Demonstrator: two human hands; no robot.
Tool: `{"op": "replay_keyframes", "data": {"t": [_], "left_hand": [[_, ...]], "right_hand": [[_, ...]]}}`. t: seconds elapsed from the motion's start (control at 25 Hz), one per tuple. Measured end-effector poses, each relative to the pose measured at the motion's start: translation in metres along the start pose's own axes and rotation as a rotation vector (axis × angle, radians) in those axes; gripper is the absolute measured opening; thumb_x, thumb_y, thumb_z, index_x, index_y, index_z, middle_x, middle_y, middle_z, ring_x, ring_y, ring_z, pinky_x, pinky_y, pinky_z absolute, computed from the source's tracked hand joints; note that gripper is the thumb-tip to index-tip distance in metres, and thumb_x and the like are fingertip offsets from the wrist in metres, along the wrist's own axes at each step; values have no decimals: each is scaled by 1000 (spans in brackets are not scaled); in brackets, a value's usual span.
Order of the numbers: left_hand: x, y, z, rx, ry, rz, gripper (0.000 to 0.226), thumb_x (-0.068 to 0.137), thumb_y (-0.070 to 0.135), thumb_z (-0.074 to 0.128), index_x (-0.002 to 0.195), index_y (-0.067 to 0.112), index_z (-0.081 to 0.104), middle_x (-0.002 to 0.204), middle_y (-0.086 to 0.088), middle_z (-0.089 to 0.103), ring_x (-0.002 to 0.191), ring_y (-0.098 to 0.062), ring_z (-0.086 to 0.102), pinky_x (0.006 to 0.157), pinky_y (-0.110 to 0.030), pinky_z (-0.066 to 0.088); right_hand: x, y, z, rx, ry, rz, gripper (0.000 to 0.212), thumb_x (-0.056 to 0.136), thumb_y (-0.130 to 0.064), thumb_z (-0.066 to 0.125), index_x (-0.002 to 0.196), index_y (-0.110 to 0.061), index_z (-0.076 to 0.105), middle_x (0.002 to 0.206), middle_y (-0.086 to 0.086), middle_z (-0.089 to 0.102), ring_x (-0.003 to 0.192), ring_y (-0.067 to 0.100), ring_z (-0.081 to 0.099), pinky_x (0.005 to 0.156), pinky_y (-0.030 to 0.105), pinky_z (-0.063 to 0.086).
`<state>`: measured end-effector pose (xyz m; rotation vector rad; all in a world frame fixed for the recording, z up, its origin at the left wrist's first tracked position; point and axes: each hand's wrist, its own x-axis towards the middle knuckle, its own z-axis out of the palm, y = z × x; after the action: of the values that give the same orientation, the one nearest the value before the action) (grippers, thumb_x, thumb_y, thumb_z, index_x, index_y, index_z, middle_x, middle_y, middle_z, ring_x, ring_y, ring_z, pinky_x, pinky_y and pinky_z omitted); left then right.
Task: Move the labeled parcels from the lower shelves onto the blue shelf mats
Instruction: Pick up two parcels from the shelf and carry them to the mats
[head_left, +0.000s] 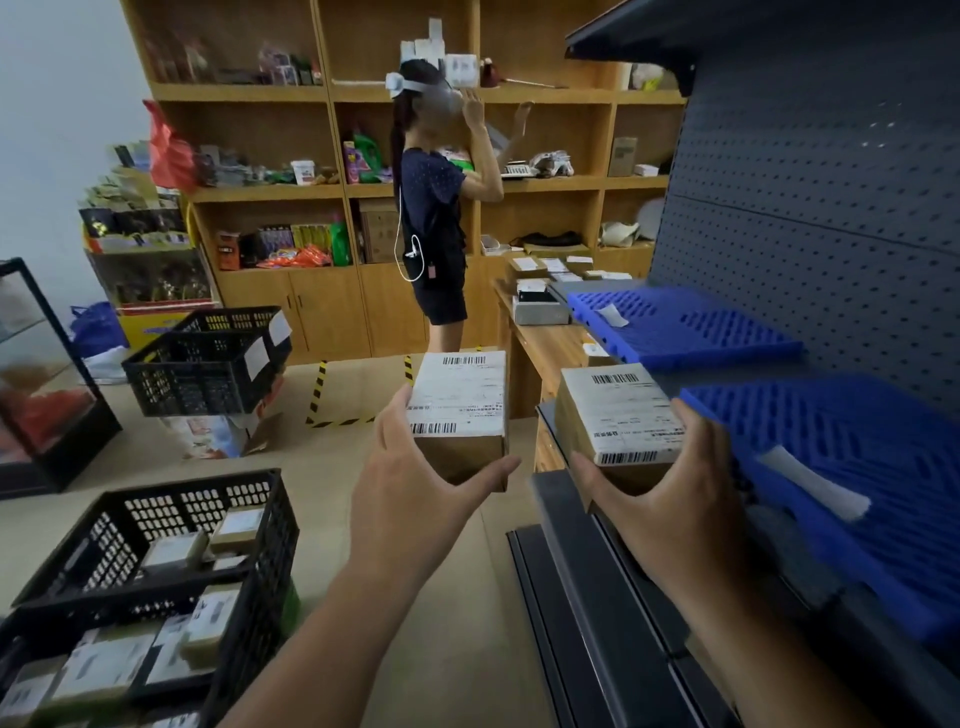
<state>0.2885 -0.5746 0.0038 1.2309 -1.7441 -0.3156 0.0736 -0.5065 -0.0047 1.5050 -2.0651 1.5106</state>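
The right hand (670, 499) clasped a parcel (618, 415) just beside the near mat (857, 447), which lay at three o'clock. The left hand (415, 478) gripped another box (460, 400), farther from it.

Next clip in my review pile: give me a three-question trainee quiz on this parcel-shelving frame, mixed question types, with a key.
1. True or false: each hand holds its own labeled parcel.
2. Multiple choice: the near blue mat carries (A) a stack of parcels, (B) one white slip of paper, (C) a black crate.
3. Short answer: where do more labeled parcels wait at lower left?

Key
1. True. The left hand has a grip on the left parcel; the right hand holds the right parcel.
2. B, the white slip.
3. In the black crates.
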Motion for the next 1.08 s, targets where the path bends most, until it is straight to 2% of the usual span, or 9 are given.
{"op": "replay_keyframes", "data": {"t": [0.08,0.2,0.32,0.44,0.6,0.68,0.8,0.92,1.08], "left_hand": [[34,-4,22,3,-10,0,123,57,88,70,154,29,21,150,11,39,129,-1,37,92,-15,35],[86,-16,48,-8,-11,10,122,57,86,72,153,29,22,149,13,40,124,6,35,86,-5,28],[134,-34,72,-9,-9,17,121,58,83,75,152,28,24,149,11,41,129,-2,40,92,-15,38],[180,-58,98,-11,-16,6,121,57,83,75,152,27,25,148,11,42,128,-2,40,91,-18,40],[248,-96,125,-57,-45,37,121,55,84,75,151,31,25,149,12,43,119,11,30,85,-6,30],[288,-114,140,-90,-59,57,121,55,84,76,151,33,24,149,12,43,119,11,29,83,-2,26],[341,-129,166,-141,-101,80,122,53,86,75,151,34,24,148,11,43,123,6,35,88,-9,34],[385,-131,209,-196,-159,118,124,51,90,71,150,34,25,147,11,43,132,-6,41,102,-27,44],[428,-115,270,-220,-242,171,128,49,91,70,152,31,24,150,9,43,135,-11,43,104,-39,50]], "right_hand": [[35,11,25,12,-12,-8,101,64,-76,71,141,-22,35,133,1,45,114,11,46,73,18,41],[84,19,61,3,-9,-21,101,65,-75,71,141,-19,36,132,1,45,112,11,46,70,11,32],[125,26,101,-3,1,-8,101,65,-75,70,142,-19,36,132,1,44,110,8,42,69,11,32],[162,35,143,-38,6,-13,103,66,-74,71,145,-20,34,137,3,41,121,17,46,78,27,48],[208,34,197,-116,42,19,104,66,-72,73,145,-19,33,137,4,42,119,21,48,78,34,50],[234,34,224,-141,66,47,105,65,-72,73,146,-18,33,135,3,42,119,21,48,79,40,54],[267,36,248,-177,100,69,104,66,-71,75,146,-19,32,136,3,42,119,20,48,73,34,50],[300,53,265,-247,148,100,103,65,-68,77,144,-17,35,133,4,44,116,21,50,70,29,42],[343,89,265,-281,253,159,102,65,-68,77,144,-20,34,133,1,42,116,20,49,73,34,50]]}}
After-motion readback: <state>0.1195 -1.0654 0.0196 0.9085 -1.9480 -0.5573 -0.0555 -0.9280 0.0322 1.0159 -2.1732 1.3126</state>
